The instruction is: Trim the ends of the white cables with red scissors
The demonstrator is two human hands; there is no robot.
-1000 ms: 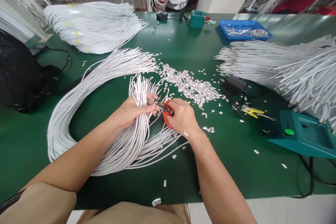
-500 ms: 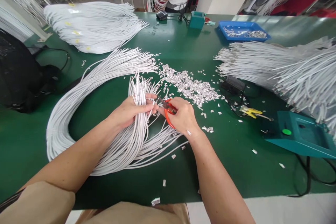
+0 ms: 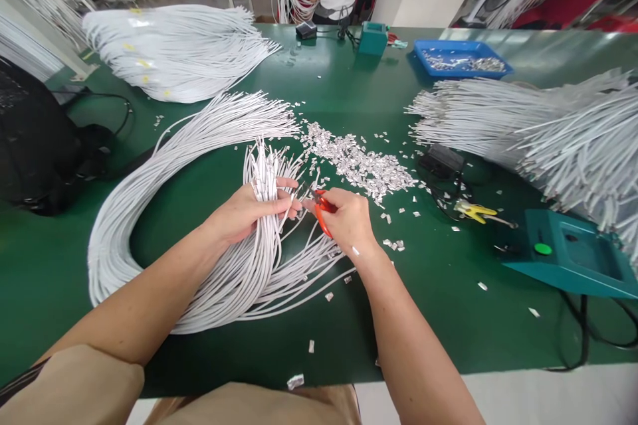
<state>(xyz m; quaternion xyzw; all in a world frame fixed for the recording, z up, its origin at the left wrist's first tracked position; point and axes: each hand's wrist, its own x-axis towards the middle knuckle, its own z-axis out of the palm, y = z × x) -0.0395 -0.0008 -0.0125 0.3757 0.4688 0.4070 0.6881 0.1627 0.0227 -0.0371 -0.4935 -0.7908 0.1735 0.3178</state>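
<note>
My left hand is closed round a thick bundle of white cables that loops over the green table to the left. Its fingertips pinch one cable end beside the right hand. My right hand is closed on small red-handled cutters, whose jaws point at the cable ends held by the left fingers. A pile of small silvery cut-off pieces lies just beyond both hands.
More white cable bundles lie at the back left and right. A teal machine with a green button sits at right, yellow pliers beside it. A blue tray stands at the back. A person in white stands behind the table.
My right hand with the cutters has shifted slightly up and left, closer to the left fingertips. The left hand and cable bundle have barely moved.
</note>
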